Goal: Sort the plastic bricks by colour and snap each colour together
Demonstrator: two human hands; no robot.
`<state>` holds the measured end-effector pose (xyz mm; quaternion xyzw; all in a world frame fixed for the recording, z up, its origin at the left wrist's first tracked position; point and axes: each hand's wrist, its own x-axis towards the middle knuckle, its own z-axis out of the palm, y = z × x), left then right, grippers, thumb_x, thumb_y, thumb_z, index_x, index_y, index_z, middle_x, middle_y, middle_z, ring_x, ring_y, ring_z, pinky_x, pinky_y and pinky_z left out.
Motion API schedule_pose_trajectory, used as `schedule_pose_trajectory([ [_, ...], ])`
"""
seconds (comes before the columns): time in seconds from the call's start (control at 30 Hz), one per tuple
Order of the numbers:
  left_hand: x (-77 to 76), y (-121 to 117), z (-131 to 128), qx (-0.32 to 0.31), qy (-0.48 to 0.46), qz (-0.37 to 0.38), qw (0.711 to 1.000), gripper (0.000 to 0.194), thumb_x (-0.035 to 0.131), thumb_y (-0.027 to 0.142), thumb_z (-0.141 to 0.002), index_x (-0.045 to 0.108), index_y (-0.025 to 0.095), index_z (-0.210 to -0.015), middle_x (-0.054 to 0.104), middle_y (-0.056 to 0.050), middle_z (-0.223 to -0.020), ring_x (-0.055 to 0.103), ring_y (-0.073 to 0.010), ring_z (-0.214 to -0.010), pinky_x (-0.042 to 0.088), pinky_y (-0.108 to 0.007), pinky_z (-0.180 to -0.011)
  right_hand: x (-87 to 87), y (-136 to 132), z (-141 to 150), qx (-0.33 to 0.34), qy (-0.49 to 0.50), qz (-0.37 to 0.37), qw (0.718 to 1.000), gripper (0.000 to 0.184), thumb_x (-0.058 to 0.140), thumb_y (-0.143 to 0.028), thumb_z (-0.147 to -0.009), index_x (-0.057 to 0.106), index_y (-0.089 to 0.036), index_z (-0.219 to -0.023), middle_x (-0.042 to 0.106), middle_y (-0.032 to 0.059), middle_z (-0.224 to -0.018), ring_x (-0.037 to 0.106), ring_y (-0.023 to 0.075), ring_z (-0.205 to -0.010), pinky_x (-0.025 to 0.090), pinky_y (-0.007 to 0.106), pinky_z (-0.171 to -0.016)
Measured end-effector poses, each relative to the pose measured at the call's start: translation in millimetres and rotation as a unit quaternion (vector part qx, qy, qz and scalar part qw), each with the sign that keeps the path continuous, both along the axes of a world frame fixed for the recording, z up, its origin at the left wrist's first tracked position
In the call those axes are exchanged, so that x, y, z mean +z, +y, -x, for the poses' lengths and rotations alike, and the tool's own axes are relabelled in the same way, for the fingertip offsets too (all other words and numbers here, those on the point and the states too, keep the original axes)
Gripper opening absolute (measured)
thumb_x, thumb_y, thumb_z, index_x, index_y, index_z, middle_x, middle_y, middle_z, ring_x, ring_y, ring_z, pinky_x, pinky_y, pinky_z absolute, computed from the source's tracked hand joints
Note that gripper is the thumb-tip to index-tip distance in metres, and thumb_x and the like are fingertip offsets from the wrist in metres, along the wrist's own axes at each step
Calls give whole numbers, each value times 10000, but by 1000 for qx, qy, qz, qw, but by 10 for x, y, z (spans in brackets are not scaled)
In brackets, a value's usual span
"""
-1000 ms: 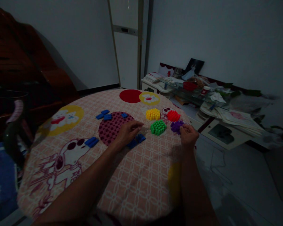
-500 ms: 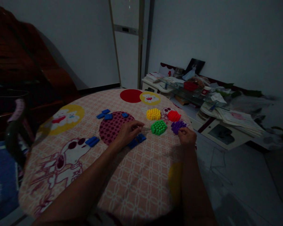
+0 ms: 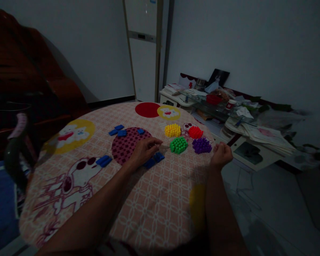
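My left hand hovers above the tablecloth, left of a green cluster of small round beads. Its thumb and fingertips come close together; a faint thin line seems to run out from them, but what they pinch is too small to name. Past the right edge of a purple bead cluster, my right hand is closed with curled fingers, and anything inside is hidden. A yellow cluster and a red one lie behind the green and purple ones. Flat blue pieces lie partly beneath my left hand.
More blue pieces are scattered on the left of the round table, which has a patterned cloth. Beyond its right edge stands a low cabinet heaped with papers, a red bowl and a paper cup. A wooden seat is at left.
My right hand has moved right, off the purple bead cluster and out past the table's edge, fingers still closed. My left hand has stayed almost in place.
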<state>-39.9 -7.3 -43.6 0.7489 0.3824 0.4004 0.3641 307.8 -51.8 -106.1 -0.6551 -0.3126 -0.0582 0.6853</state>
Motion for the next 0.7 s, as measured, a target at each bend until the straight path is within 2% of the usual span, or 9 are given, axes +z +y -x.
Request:
schedule_pose_trajectory([
  [0.1,10,-3,-1,-5,-3,0,1000,285,597,315,-812,751,157,-992,743,-74,-864,646,-170,-691,488,-250,-603,1,189,-155,34,121,-14,992,451,507,-542,-805,652,-138,-942,683,56,-816,662,177,-774,543,315,-734],
  [0.2,-6,11,5,-7,-4,-5,1000,287,573,308,-828,742,144,-992,730,-59,-798,618,-146,-615,469,-237,-566,34,359,-238,137,201,0,970,471,546,-592,-783,650,-145,-890,699,62,-804,688,182,-784,555,322,-741],
  [0.3,-23,26,15,-11,5,-18,1000,284,561,293,-836,738,141,-999,729,-51,-788,617,-138,-610,462,-226,-559,50,436,-239,214,249,-15,944,501,567,-619,-799,675,-141,-905,734,93,-854,709,201,-838,553,354,-808],
  [0.37,-25,31,19,-10,13,-23,1000,283,560,291,-840,736,140,-1002,728,-47,-785,620,-138,-616,463,-222,-559,44,442,-213,244,251,-12,937,514,581,-619,-806,698,-135,-933,753,105,-893,714,218,-876,543,380,-847],
  [0.5,-30,33,17,-7,19,-22,1000,287,553,283,-838,734,137,-1007,716,-40,-753,626,-144,-617,468,-225,-562,28,422,-152,262,237,1,935,551,582,-634,-803,724,-132,-983,770,103,-908,716,237,-875,536,411,-851],
  [0.7,-96,68,24,-12,13,-24,1000,284,555,283,-837,733,138,-1004,724,-46,-763,634,-147,-621,472,-229,-566,13,427,-122,259,222,0,940,583,596,-651,-777,729,-123,-988,768,107,-895,710,232,-835,530,394,-816],
])
